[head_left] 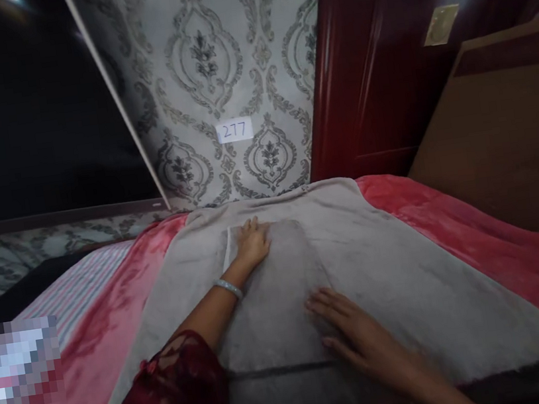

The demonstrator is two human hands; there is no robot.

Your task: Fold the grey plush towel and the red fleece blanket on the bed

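A folded grey cloth (285, 280), roughly rectangular, lies flat on a larger grey blanket (385, 279). My left hand (253, 241), with a bracelet (229, 288) on the wrist, rests palm down on the far end of the folded cloth, fingers spread. Nearer to me, my right hand (351, 324) is at the cloth's right edge, fingers stretched out and slightly blurred; whether it presses on the fabric I cannot tell. Neither hand grips anything. A dark red sleeve (180, 388) covers part of my left arm.
Under the grey blanket, a pink-red cover (426, 213) shows on both sides. A striped fabric (85, 281) lies at the left. Behind stand a patterned wall with a paper label (234, 130) reading 277, a large dark screen (36, 114), a dark red door panel (371, 67) and a cardboard box (514, 127).
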